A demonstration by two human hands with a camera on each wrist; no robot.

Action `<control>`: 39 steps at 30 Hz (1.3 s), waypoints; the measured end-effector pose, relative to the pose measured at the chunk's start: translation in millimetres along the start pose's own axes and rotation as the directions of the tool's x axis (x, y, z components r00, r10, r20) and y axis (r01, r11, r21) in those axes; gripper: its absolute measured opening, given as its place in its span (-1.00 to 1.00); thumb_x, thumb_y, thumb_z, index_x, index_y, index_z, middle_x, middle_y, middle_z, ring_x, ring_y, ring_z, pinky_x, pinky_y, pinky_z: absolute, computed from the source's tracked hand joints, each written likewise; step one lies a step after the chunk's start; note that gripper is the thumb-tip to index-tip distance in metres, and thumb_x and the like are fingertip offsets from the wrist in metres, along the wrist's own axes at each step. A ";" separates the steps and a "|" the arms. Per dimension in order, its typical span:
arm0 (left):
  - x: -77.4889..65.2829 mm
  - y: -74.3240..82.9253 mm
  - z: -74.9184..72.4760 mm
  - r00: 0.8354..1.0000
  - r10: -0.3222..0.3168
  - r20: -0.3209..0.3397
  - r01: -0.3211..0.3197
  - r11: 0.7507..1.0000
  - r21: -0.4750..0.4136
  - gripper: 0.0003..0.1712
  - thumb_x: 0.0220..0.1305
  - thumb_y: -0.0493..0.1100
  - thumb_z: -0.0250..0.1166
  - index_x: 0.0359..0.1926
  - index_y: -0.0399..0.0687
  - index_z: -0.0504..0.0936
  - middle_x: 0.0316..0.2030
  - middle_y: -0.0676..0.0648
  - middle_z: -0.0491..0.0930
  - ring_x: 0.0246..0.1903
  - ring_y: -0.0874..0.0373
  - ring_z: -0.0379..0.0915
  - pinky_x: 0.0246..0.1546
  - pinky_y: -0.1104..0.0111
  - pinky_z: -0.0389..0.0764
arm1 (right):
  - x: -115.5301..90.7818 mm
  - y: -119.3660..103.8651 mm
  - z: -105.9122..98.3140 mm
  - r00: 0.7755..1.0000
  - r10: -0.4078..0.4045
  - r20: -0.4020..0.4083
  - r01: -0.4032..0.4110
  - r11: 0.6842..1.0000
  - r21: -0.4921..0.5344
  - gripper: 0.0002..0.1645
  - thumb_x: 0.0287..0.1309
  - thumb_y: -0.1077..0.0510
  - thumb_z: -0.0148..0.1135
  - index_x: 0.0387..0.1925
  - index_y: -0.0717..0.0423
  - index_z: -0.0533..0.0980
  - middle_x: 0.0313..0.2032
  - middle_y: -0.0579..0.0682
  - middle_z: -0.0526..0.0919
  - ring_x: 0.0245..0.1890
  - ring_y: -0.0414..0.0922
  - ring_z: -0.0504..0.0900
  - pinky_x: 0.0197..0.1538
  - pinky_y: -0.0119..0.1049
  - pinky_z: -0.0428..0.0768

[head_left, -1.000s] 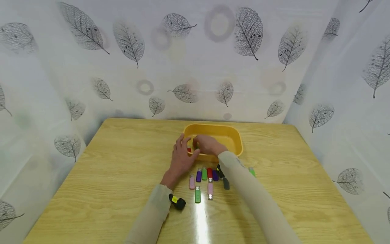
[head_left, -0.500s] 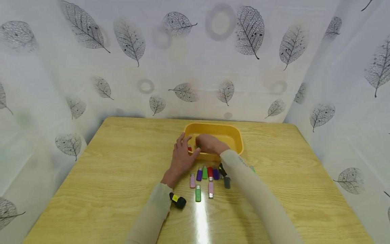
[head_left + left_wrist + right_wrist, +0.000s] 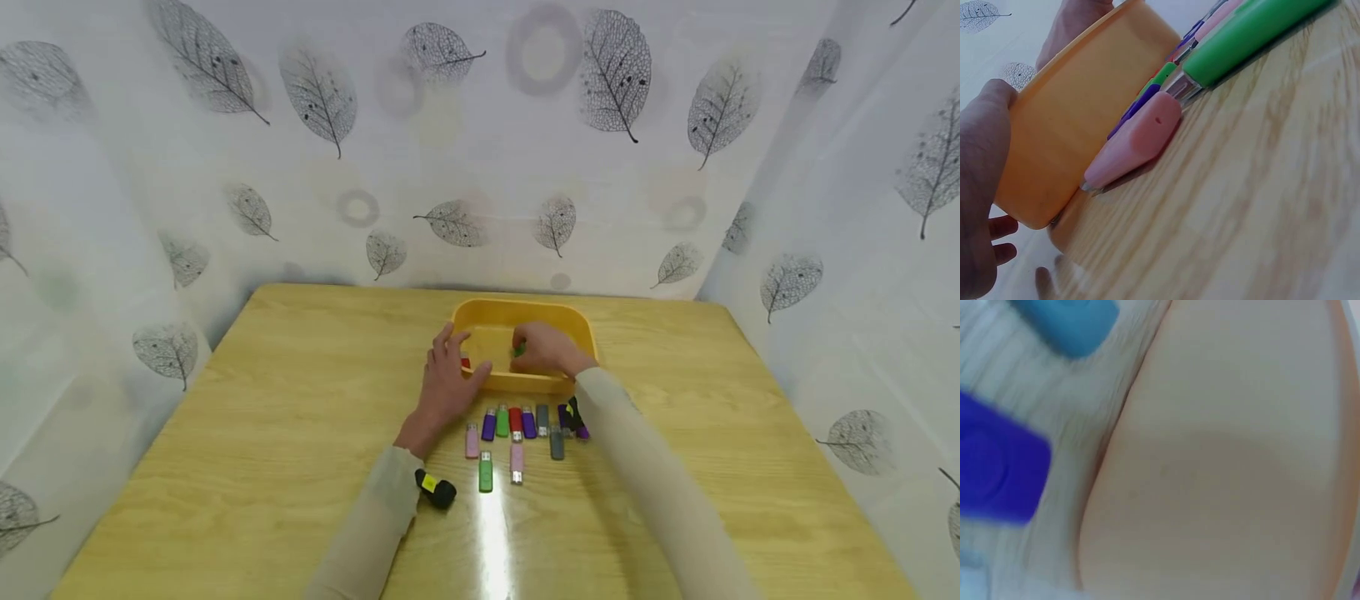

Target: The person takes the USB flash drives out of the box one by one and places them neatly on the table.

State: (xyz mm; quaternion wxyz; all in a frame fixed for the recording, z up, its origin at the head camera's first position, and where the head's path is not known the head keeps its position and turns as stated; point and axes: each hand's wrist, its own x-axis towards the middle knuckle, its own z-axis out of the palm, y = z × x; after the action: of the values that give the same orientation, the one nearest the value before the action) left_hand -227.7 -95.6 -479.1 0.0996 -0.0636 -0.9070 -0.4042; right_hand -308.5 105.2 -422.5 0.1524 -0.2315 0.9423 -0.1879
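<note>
A yellow plastic tray (image 3: 525,383) stands toward the back of the table. My left hand (image 3: 444,387) grips its left front corner, thumb at the near rim and fingers along the left side; the left wrist view shows the tray's outer wall (image 3: 1072,119). Inside the tray, my right hand (image 3: 549,348) pinches a green USB flash drive (image 3: 519,350), partly covered by the fingers. A red flash drive (image 3: 466,362) lies at the tray's left end, half hidden behind the left hand. Only the tray wall and blurred drives, one purple (image 3: 997,459), appear in the right wrist view.
Before the tray lie several flash drives, among them a purple one (image 3: 489,425), a red one (image 3: 516,423), a grey one (image 3: 557,443), a pink one (image 3: 517,462) and a green one (image 3: 486,472). A leaf-patterned curtain (image 3: 465,150) stands behind the table.
My right hand has moved right inside the tray, carrying the green flash drive. Its forearm shifted right too, uncovering grey and purple drives on the table. The left hand keeps its place.
</note>
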 end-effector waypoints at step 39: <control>-0.6 2.8 -3.3 0.999 -0.024 0.023 0.023 1.000 0.006 -0.19 0.32 0.26 0.13 0.44 0.00 0.17 0.54 -0.09 -0.16 0.39 -0.13 0.02 0.36 -0.06 0.23 | -105.7 5.7 -14.6 0.963 -0.141 -0.228 0.152 0.988 0.032 -0.70 0.17 -0.02 0.40 -0.15 0.04 0.58 -0.11 -0.01 0.61 -0.25 -0.08 0.52 -0.18 -0.18 0.54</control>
State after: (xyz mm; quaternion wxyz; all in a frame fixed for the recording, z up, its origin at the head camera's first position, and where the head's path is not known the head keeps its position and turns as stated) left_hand -226.2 -96.2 -475.0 0.0847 -0.0572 -0.9100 -0.4018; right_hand -226.7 166.2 -390.9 0.0359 -0.2738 0.9288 -0.2470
